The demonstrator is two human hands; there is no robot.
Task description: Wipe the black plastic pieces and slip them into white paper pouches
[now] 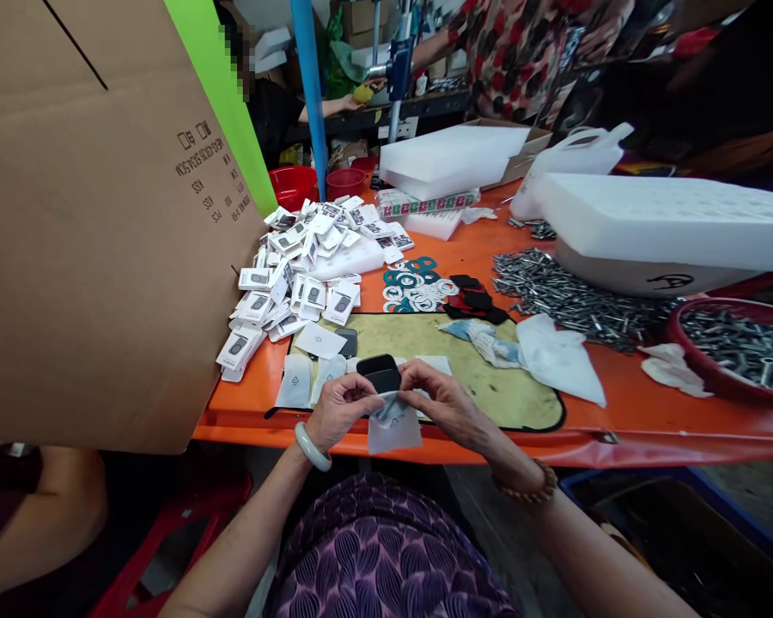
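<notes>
My left hand [340, 410] and my right hand [449, 403] pinch opposite sides of the mouth of a small translucent plastic bag [395, 434] at the table's front edge. Just beyond the fingertips lie black, rounded flat pieces [379, 367]; whether the fingers touch them I cannot tell. More small bags with a recycling mark [295, 382] rest on the yellow mat [528, 403] to the left. One bag [320, 340] partly covers another dark rounded piece [347, 342]. Further right on the mat are a blue-and-white cloth [486, 342] and a larger white plastic bag [562, 356].
A tall cardboard box [103, 257] blocks the left. Small white printed boxes [313, 294] are heaped beside it. Rings [418, 287] lie behind the mat. Metal parts [580, 296] and a red basin [689, 360] stand right. Other people [502, 60] are across the table.
</notes>
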